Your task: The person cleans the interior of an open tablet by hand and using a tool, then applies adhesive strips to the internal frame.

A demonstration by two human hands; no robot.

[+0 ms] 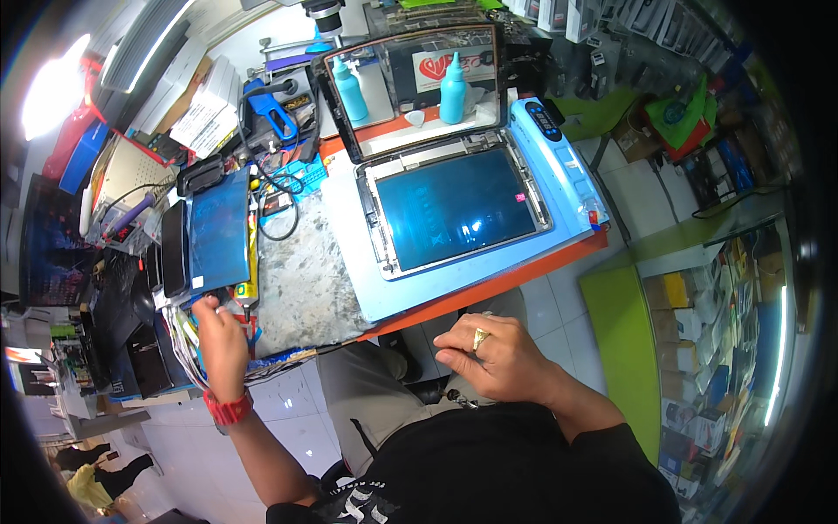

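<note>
My left hand (223, 336) is at the bench's left front, fingers curled beside bundled cables (183, 336); what it may grip is unclear. Just above it lie a dark blue panel (218, 227), black slabs (175, 244) and a yellow tube (250, 266). My right hand (489, 354), with a gold ring, hovers over my lap below the bench edge, fingers loosely curled, nothing visible in them. Ahead, an opened tablet (449, 205) lies on a pale blue heating mat (367, 301), its screen frame (343, 131) raised behind it, with turquoise bottles (451, 100) showing through.
The mat's control panel (541, 118) is on the right. A grey worn work surface (301, 288) holds tools, including a blue-handled one (271, 113), at the back left. A dark monitor (57, 244) stands far left; a glass display case (707, 358) is at the right.
</note>
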